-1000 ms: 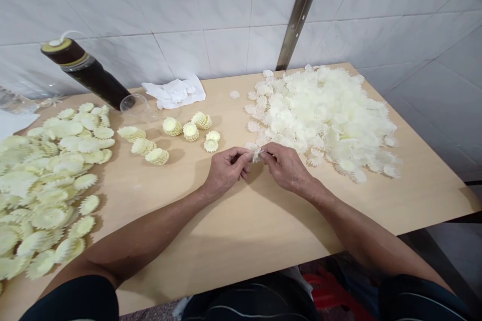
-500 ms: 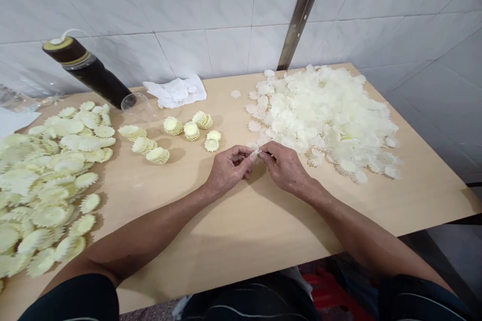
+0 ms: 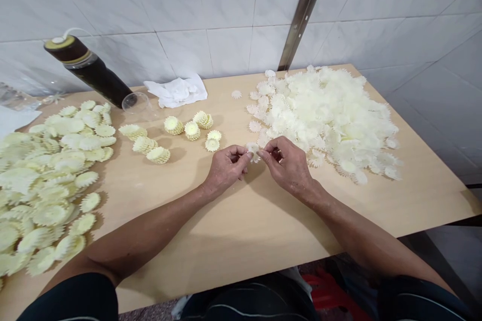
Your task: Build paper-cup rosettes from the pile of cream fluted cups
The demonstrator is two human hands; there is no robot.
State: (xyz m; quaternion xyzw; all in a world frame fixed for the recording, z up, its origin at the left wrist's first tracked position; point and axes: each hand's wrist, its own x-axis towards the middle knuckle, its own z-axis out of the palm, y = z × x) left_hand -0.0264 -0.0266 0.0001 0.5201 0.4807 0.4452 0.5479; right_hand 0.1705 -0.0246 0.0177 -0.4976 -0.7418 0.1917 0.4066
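Observation:
Between thumb and fingers, my left hand [image 3: 228,166] pinches a pale, thin disc with a toothed edge [image 3: 253,151]. My right hand [image 3: 285,164] is closed in a pinch at the disc's right edge. Just beyond my right hand spreads a large heap of similar whitish toothed discs [image 3: 331,110]. Left of my hands, several short stacks of yellowish toothed discs [image 3: 158,155] lie on the wooden table [image 3: 233,230]. The disc's lower part is partly covered by my fingers.
A big pile of thicker yellowish toothed pieces [image 3: 52,175] covers the table's left side. At the back stand a dark bottle [image 3: 100,77] and a clear plastic cup [image 3: 136,104] beside crumpled white tissue [image 3: 176,91]. Behind the table, a metal post [image 3: 304,15] runs up the tiled wall.
My right hand has shifted slightly right and up, away from my left. The disc now shows its flat face between my fingertips, where before it was mostly hidden.

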